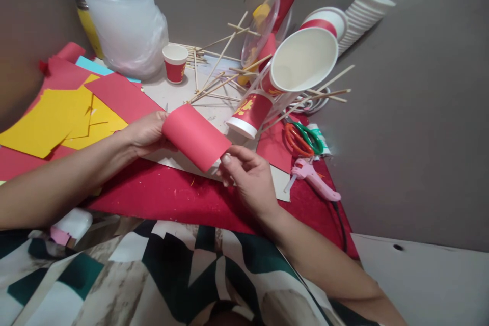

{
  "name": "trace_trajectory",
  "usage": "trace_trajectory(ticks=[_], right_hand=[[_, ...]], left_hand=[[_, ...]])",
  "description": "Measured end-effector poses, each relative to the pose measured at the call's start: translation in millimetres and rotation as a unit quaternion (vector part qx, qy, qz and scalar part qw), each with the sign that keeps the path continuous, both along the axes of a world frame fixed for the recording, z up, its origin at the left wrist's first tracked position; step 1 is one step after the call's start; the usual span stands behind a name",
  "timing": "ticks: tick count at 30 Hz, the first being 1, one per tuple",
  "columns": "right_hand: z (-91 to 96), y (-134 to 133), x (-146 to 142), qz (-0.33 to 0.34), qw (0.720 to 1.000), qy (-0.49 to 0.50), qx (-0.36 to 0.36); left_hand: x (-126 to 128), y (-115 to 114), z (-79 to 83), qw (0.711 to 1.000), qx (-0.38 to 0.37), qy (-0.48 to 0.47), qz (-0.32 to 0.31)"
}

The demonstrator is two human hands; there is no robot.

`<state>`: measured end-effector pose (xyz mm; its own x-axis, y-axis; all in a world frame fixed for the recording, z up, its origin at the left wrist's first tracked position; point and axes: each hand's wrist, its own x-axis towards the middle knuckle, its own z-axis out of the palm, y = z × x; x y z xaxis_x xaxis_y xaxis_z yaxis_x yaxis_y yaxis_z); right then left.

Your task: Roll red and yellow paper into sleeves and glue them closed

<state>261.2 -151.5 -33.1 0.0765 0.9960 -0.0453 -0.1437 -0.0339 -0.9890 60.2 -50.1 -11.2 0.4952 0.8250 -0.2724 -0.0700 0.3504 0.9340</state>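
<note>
A piece of red paper (196, 137), curved into a tube-like shape, is held between my two hands above the table. My left hand (148, 132) grips its left end, the fingertips partly hidden behind the paper. At the lower right corner, my right hand (248, 170) pinches the paper between thumb and fingers. Just beyond the paper lies a red and white paper cup (250, 112) tipped on its side, near a frame of thin wooden sticks (214, 84). A larger paper cup (303, 61) opens toward me behind it.
Red sheets (118, 94) and yellow paper (46, 117) spread over the left side. A small cup (175, 63) stands near a stack of plastic tubs (118, 25). Scissors (303, 137) and a pink glue gun (315, 178) with a cord lie right. Stacked white cups (362, 20) lean against the wall.
</note>
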Motion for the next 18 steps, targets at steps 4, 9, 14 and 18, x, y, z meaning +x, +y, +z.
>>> trace_trajectory(ticks=[4, 9, 14, 18], right_hand=[[1.5, 2, 0, 0.016, 0.999, -0.035, 0.008], [-4.2, 2, 1, 0.025, 0.999, -0.029, 0.018], [-17.6, 3, 5, 0.038, 0.999, 0.018, 0.02], [-20.0, 3, 3, 0.047, 0.998, 0.049, 0.001]], left_hand=[[3, -10, 4.8, 0.999, 0.018, 0.034, 0.027], [4, -24, 17.5, 0.997, 0.041, 0.064, 0.031], [1, -33, 31.6, 0.996, 0.062, 0.06, 0.039], [-3, -38, 39.7, 0.995, 0.095, 0.029, 0.007]])
